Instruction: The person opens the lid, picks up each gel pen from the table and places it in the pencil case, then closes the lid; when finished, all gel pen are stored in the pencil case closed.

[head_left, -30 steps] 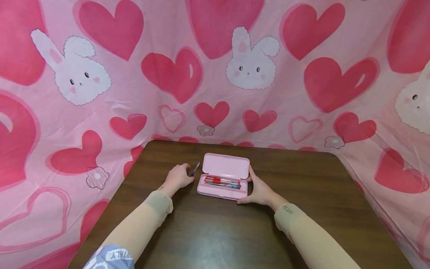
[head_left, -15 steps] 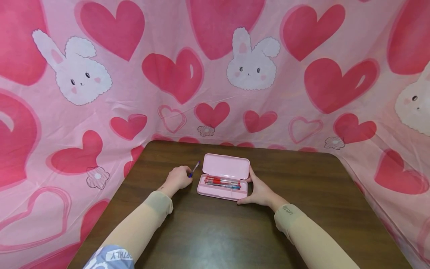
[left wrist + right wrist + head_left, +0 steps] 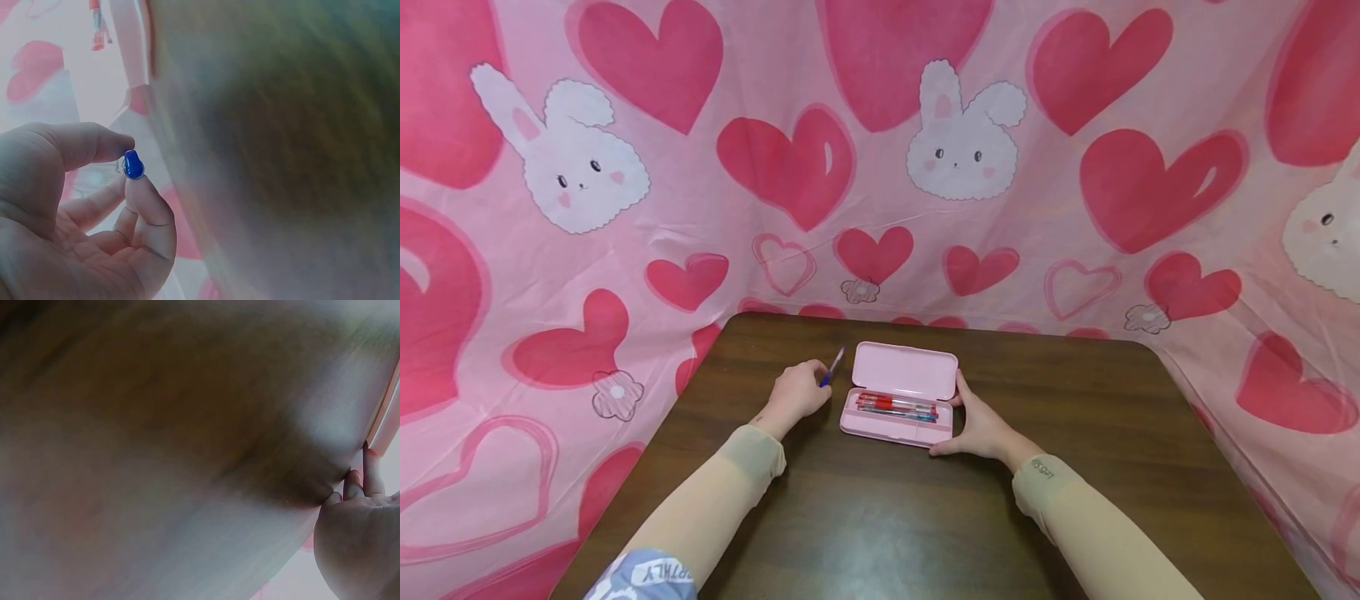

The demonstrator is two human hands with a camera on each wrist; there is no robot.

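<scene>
My left hand (image 3: 797, 393) pinches a blue pen (image 3: 832, 367) between thumb and forefinger, to the left of the pencil case. In the left wrist view the pen (image 3: 132, 165) appears nearly end-on, blue end toward the camera, while the other fingers curl loosely below. The pink pencil case (image 3: 861, 425) lies with its lid (image 3: 906, 371) raised at the back. Inside are several pens (image 3: 895, 406), red ones and a blue-tipped one among them. My right hand (image 3: 981, 425) holds the case's right end, thumb at the front corner, fingers by the lid.
A brown wooden table (image 3: 880, 517) carries the case, and bare tabletop surrounds it. Pink cloth (image 3: 880, 208) printed with hearts and rabbits hangs behind and beside the table. In the right wrist view, the blurred tabletop (image 3: 156, 425) takes up most of the picture.
My left hand has shifted slightly with the pen, whose far end now points a little farther back. The right hand and the pencil case stay where they were.
</scene>
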